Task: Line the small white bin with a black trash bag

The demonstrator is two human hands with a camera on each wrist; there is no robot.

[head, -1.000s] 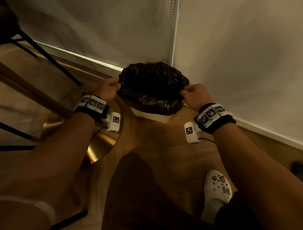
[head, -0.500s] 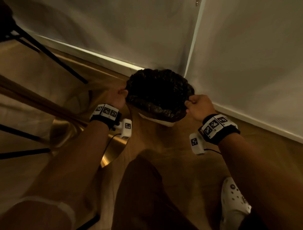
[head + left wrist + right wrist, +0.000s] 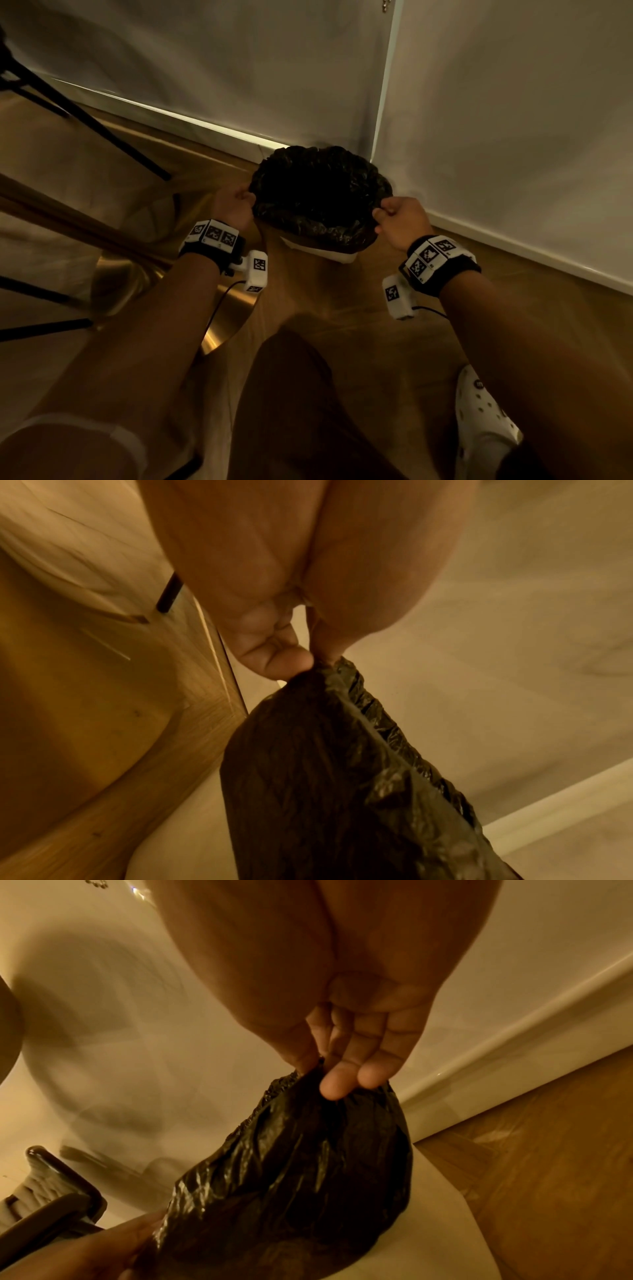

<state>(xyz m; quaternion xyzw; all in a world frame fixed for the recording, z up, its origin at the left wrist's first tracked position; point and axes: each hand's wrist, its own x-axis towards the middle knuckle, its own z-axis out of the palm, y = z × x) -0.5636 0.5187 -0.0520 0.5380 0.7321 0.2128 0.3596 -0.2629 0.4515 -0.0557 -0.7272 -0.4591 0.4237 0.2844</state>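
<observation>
Both hands point(image 3: 233, 205) point(image 3: 400, 219) lowered, probably; bag point(image 3: 318, 192) beside brass base point(image 3: 226, 318).

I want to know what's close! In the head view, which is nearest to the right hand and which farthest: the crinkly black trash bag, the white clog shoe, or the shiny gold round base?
1. Crinkly black trash bag: pinched in the right hand.
2. White clog shoe: on the floor below, near the person.
3. Shiny gold round base: far across, on the left.

Black trash bag point(image 3: 318, 195) conceals the white bin point(image 3: 337, 255) (only a lower sliver shows); bag interior too dark to read.
</observation>
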